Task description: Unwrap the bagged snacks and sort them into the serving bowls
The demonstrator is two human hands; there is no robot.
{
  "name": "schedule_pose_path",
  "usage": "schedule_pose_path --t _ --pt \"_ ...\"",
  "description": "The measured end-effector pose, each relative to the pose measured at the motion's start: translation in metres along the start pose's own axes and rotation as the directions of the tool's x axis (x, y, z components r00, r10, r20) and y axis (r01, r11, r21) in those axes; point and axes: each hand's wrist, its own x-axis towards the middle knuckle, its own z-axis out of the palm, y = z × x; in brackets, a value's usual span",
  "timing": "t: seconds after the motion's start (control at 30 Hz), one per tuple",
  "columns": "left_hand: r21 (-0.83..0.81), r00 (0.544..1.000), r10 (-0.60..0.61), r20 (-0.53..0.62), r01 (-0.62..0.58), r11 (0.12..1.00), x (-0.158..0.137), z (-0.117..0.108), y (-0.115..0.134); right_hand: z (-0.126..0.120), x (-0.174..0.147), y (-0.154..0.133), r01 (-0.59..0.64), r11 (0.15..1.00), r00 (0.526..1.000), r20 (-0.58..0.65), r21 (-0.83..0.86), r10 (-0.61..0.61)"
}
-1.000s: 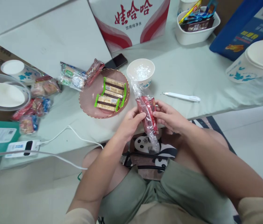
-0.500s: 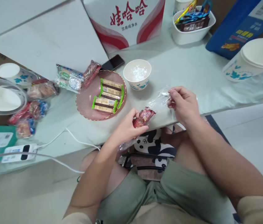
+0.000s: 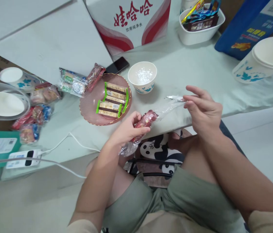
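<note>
Table (image 3: 182, 58): covered with a pale green cloth.
Pink plate (image 3: 91, 105): it has a gold edge, and snack bars (image 3: 108, 108) with green ends lie in it.
White bowl (image 3: 141, 89): just right of the plate, with shiny clear bits (image 3: 143, 75) inside.
Back of the table: a black phone (image 3: 118, 65) lies near a big white and red box (image 3: 131, 26).
Left side: small snack packs (image 3: 45, 93) lie in a bunch, and a white cable (image 3: 70, 133) runs from a little white gadget (image 3: 15, 155).
Right side: a white tub (image 3: 194, 38) full of packets (image 3: 200, 19), a blue bag (image 3: 235, 37) and stacked paper cups (image 3: 249, 68).
Floor (image 3: 259, 119): pale and smooth.
Red pack (image 3: 146, 121): up in the left hand, over the table's front edge, tilted, in clear wrap (image 3: 169, 106).
Left hand (image 3: 129, 129): closed around the pack, thumb on the near side.
Right hand (image 3: 205, 111): thumb and a finger pinch the far end of the wrap, with the top finger poking out.
Small white knife (image 3: 173, 97): its tip shows by the right hand, which hides the rest; I can't tell if they touch.
Arms: both reach forward from the lap, elbows bent.
</note>
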Motion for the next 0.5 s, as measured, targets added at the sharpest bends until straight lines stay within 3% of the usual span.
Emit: schedule_pose_path --t 0.13,0.3,0.4,0.5 --pt "-0.194 0.987 -0.073 0.140 0.099 0.976 0.000 -0.003 0.002 -0.004 0.000 0.004 -0.016 0.994 0.998 0.067 0.113 0.008" --pt "0.126 0.996 0.086 -0.037 -0.080 0.989 0.002 -0.008 -0.003 -0.010 0.011 0.014 -0.152 0.952 0.984 0.129 0.265 0.121" --pt "0.193 0.993 0.109 -0.044 -0.098 0.976 0.003 -0.009 -0.005 -0.014 0.014 0.017 -0.131 0.980 0.991 0.047 0.153 0.125" --pt "0.260 0.994 0.098 -0.038 -0.085 0.962 0.001 -0.007 -0.003 -0.011 0.011 0.013 0.007 0.993 0.989 0.151 -0.119 0.012"
